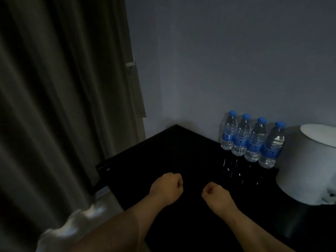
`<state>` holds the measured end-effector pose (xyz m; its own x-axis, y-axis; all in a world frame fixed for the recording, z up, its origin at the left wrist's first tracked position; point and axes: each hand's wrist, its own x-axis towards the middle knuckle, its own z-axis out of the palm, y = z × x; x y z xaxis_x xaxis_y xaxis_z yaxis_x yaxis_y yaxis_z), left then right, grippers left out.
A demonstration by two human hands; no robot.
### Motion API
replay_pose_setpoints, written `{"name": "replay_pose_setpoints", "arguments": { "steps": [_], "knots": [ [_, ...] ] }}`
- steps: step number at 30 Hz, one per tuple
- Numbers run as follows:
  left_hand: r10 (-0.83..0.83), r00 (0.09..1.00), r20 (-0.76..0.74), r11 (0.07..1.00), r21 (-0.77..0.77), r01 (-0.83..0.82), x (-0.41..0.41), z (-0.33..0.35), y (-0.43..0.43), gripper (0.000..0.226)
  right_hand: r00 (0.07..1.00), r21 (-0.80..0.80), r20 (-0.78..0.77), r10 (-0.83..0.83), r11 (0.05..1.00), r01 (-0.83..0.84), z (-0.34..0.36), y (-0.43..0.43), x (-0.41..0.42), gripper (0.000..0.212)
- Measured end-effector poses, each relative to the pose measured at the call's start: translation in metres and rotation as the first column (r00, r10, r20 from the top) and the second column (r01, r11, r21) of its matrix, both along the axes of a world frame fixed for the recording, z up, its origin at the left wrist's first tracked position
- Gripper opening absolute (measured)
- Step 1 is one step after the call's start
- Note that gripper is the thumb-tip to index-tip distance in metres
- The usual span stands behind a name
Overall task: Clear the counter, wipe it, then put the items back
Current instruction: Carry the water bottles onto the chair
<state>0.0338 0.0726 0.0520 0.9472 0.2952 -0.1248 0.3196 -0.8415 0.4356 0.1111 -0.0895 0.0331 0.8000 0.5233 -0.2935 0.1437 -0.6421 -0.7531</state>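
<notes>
Clearing is, I judge, the step in hand: the counter (163, 153) carries its items, and no cloth shows in my view. My left hand (166, 186) and right hand (215, 194) hover side by side over the near part of the counter, apart from each other. Each has its fingers curled into a fist with nothing visible inside. The scene is dim, so something small in a palm could escape me.

Four bottles (251, 140) stand upright in a tight row along the far wall, to the right of the hands. They are clear plastic with blue caps and blue labels and look full of water; their glints fall on the glossy black top. A white drum (305, 166) sits just right of the row; I cannot tell what it is.

Next I would uncurl the right hand, reach far and right, and wrap it round the body of an end bottle. The row is packed close, so lifting straight up should keep the neighbour from tipping. Where to set the bottles down does not show.
</notes>
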Motion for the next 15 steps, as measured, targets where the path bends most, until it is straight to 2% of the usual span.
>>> {"name": "replay_pose_setpoints", "arguments": {
  "steps": [7, 15],
  "knots": [
    [-0.1, 0.994, 0.046, 0.994, 0.047, 0.098, 0.113, 0.007, 0.037, 0.026, 0.993, -0.021, 0.079, -0.083, 0.996, 0.085, 0.022, 0.036, 0.095, 0.012],
    [-0.306, 0.943, 0.128, 0.951, 0.08, 0.298, 0.239, 0.013, 0.066, 0.023, 0.931, -0.074, 0.192, -0.31, 0.942, 0.329, 0.027, 0.057, 0.172, 0.004]
  ]
}}
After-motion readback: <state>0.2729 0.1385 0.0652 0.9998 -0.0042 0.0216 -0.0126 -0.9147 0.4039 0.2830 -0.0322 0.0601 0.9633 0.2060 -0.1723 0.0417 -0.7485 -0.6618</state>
